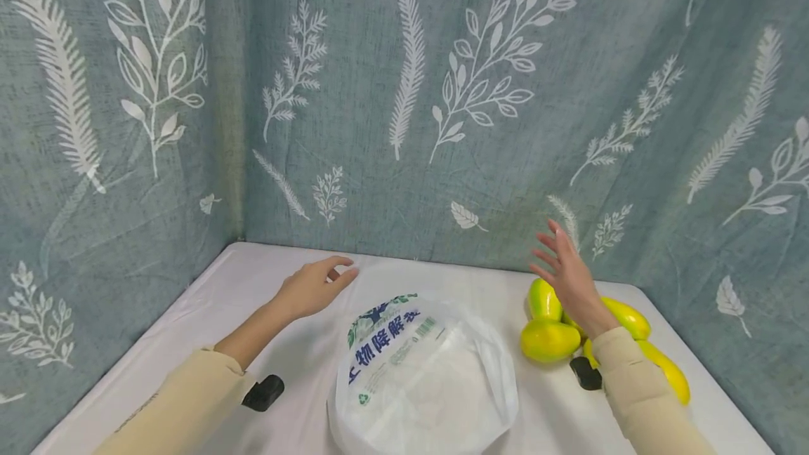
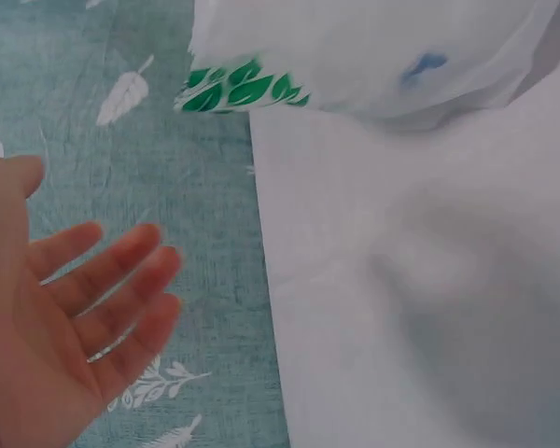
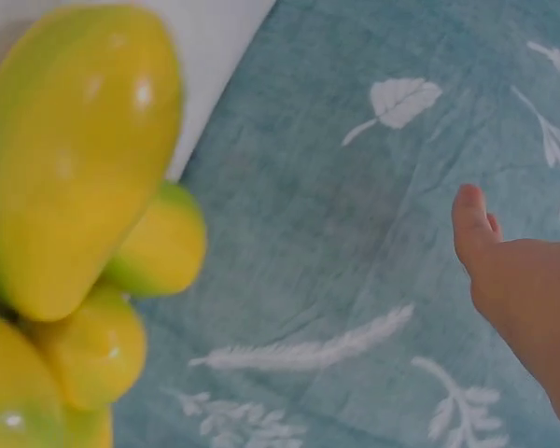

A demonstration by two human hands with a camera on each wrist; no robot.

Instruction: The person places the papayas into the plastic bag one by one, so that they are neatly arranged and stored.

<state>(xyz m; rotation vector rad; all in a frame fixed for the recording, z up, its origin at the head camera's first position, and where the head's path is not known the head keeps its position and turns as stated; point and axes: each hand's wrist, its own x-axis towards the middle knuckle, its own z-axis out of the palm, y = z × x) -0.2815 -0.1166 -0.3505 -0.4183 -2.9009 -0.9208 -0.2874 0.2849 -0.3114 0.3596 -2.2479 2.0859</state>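
A white plastic bag (image 1: 422, 378) with blue and green print lies crumpled on the white table (image 1: 265, 286) in front of me. Several yellow-green mangoes (image 1: 548, 340) lie in a heap at the right. My left hand (image 1: 316, 285) hovers above the table left of the bag, fingers relaxed and empty; the left wrist view shows its open palm (image 2: 65, 317) and the bag's edge (image 2: 355, 56). My right hand (image 1: 565, 269) is raised over the mangoes with fingers spread, holding nothing. The right wrist view shows the mangoes (image 3: 75, 159) and the hand (image 3: 513, 289).
Teal cloth with white leaf prints (image 1: 404, 90) walls the table at the back and both sides. The table's back left corner (image 1: 243, 248) is near my left hand. Black wrist cameras (image 1: 264, 392) sit on both sleeves.
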